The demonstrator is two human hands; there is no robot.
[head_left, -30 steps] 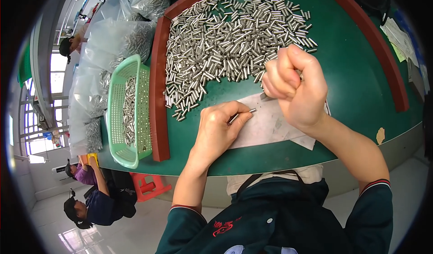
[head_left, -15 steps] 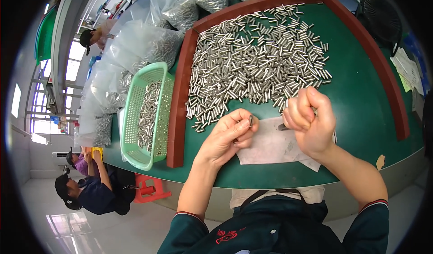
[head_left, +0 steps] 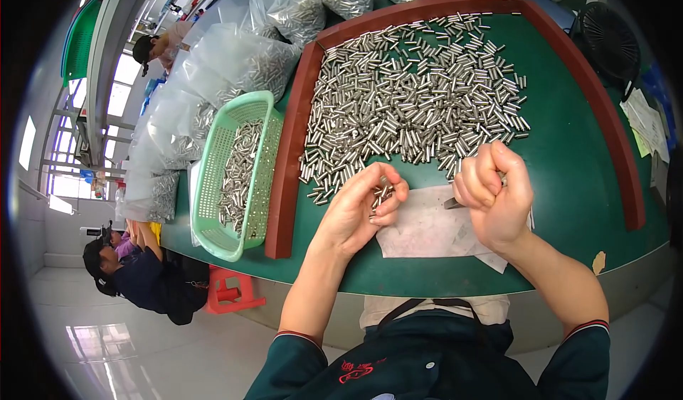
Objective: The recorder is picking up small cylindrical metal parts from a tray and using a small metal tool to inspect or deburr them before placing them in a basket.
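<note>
My left hand (head_left: 350, 214) is cupped near the front of the green table. Several short, shiny metal pins (head_left: 383, 194) lie in its curled fingers. To its right, my right hand (head_left: 496, 197) is closed in a fist around something whose dark, flat end (head_left: 452, 203) sticks out on the left; the rest is hidden in the palm. The two hands are apart, above and beside a stained whitish sheet (head_left: 420, 233). A broad heap of metal pins (head_left: 416, 105) spreads over the table just beyond both hands.
A dark red raised border (head_left: 283, 187) frames the heap. Left of it stands a light green basket (head_left: 206, 201) with pins inside. Clear bags of pins (head_left: 263, 59) line the far left. A black fan (head_left: 608, 34) and papers (head_left: 646, 119) sit at the right; co-workers (head_left: 142, 279) are at the left.
My left fingers have loosened, showing several pins in the palm, where one pin was pinched upright at the fingertips before. My right fist stays closed nearly in place. The view has shifted slightly.
</note>
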